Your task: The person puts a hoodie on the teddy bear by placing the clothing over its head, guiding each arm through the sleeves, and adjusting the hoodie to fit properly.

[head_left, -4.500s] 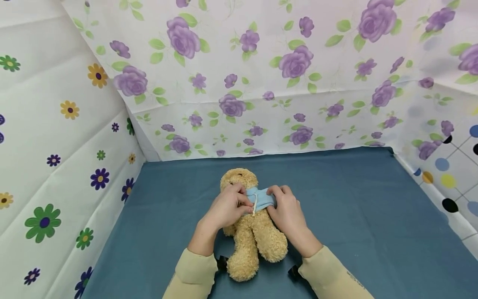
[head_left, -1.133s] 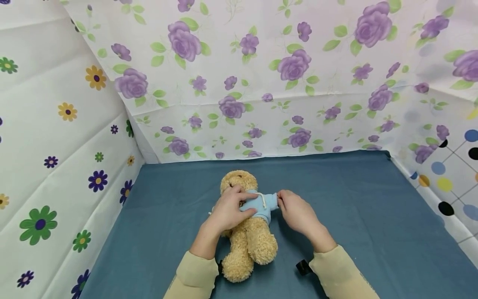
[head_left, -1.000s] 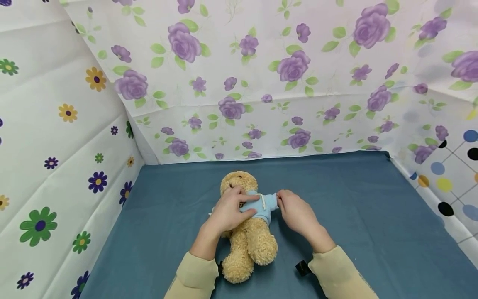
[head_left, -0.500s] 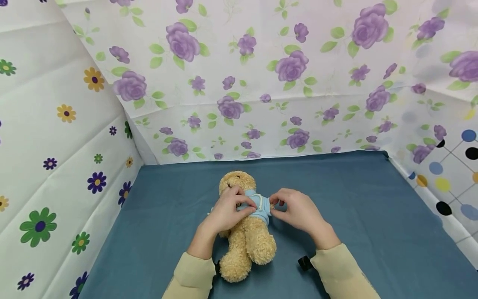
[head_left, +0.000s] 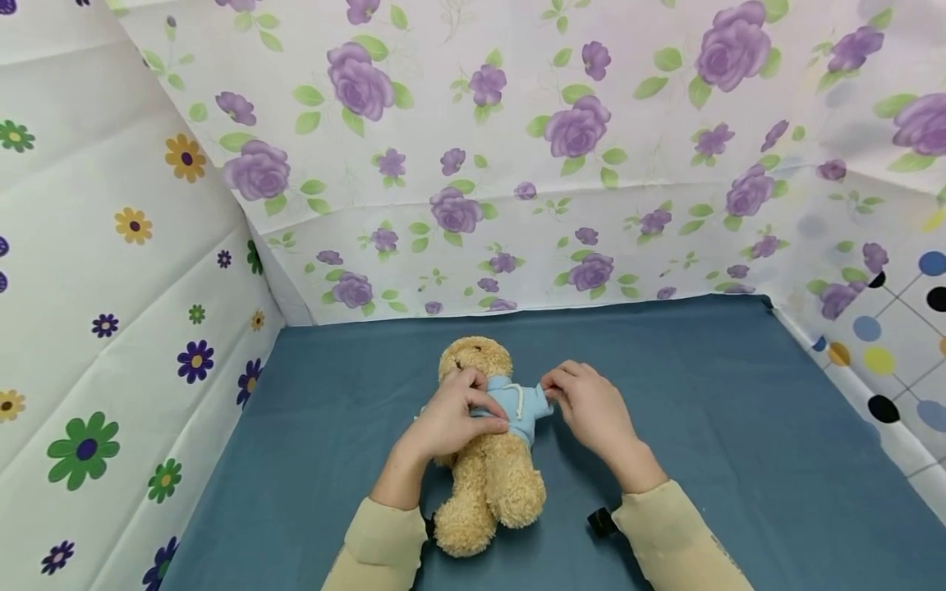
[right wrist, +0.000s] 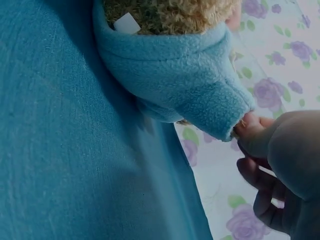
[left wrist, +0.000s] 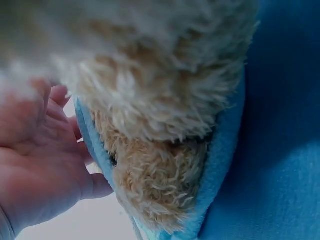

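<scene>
A tan plush teddy bear (head_left: 506,472) lies on its back, head away from me, dressed in a small light-blue hoodie (head_left: 526,406) with a white drawstring. My left hand (head_left: 452,417) lies across the bear's chest, thumb and forefinger pinching the front of the hoodie; it hides part of the head and one arm. At the other side, my right hand (head_left: 597,414) pinches the sleeve end. In the right wrist view, a bit of fur shows at that cuff (right wrist: 234,129) beside the fingertips. Fur and the hoodie's lower edge (left wrist: 227,145) fill the left wrist view.
Blue-grey cloth (head_left: 702,427) covers the table. Flowered sheets (head_left: 473,164) hang behind it and along the left, and a dotted sheet (head_left: 894,353) stands on the right. A white tag (right wrist: 126,23) shows under the hoodie's hem.
Earlier the hoodie was bunched higher; now it reaches lower on the body and the sleeve sticks out. My right hand drew in toward the cuff, then moved slightly up and outward with the sleeve.
</scene>
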A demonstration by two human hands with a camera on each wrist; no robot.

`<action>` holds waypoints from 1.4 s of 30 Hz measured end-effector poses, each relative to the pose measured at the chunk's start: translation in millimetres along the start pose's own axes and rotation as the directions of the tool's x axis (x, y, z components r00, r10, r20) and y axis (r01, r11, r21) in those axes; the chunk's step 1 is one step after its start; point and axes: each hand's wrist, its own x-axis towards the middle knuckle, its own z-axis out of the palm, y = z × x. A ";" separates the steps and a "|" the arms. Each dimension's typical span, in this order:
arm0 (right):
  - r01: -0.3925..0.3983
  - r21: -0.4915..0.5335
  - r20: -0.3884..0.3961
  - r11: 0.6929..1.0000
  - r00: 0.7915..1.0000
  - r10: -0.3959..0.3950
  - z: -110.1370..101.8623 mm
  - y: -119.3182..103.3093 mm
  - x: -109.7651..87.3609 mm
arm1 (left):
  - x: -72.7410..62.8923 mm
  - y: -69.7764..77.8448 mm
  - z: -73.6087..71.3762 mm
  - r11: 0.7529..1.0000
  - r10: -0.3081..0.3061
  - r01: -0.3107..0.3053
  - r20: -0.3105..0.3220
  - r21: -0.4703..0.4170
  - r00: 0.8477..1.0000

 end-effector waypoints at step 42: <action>0.035 0.019 -0.103 0.999 0.994 -0.033 -5.9 10.4 -3.2 | -1.2 -2.6 -5.6 0.990 -0.032 0.040 0.065 -0.132 0.997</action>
